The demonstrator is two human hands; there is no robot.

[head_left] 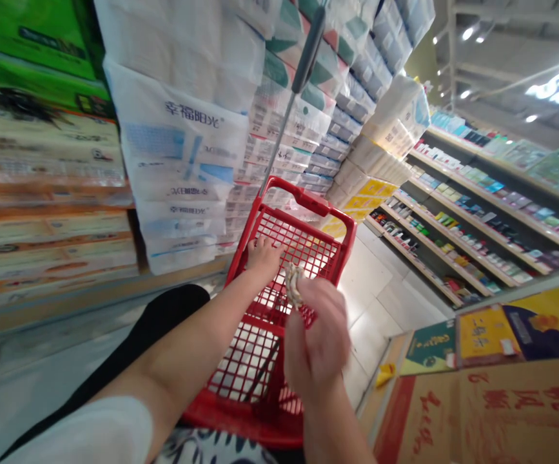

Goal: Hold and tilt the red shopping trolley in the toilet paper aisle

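Note:
A red plastic shopping basket with grid walls stands in front of me, its long grey pull handle raised. My left hand reaches over the basket, its fingers spread near the upper grid; whether they touch it I cannot tell. Nothing shows in that hand. Closer to me, my right hand is pinched, thumb and finger meeting on a small crinkled whitish-brown thing. Its kind is too blurred to name. My right hand hides part of the basket's right side.
Large wrapped paper packs are stacked behind the basket, with green packs to the left. Shelves of small goods stand at the right. Cardboard boxes fill the lower right. Pale floor tiles show between.

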